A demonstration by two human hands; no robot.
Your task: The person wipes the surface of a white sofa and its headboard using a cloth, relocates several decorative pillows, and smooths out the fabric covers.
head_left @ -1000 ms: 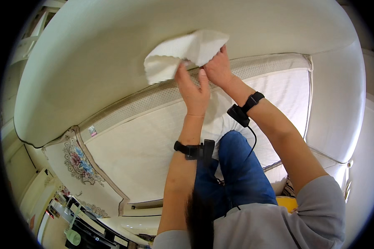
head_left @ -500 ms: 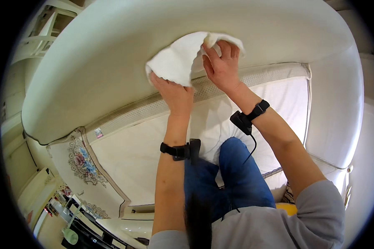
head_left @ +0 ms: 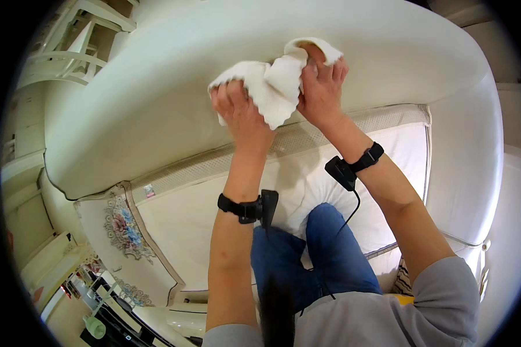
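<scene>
— Where do we have the white cloth right now?

— Up against the cream sofa backrest, bunched between both our hands. Our left hand has its fingers curled over the cloth's left end, clenched on it. Our right hand grips the right end, fingers closed into the folds, with a flap of cloth arching over the fingertips.

— And the cloth's lower corner?

— It hangs down in a point between our two wrists, just above the mesh-patterned strip along the seat cushion.

— What else do we see?

— Black bands on both wrists, each with a small black device; a cable runs down from the right one. Our knee in blue jeans rests on the cushion. A floral embroidered cover lies to the left.
</scene>
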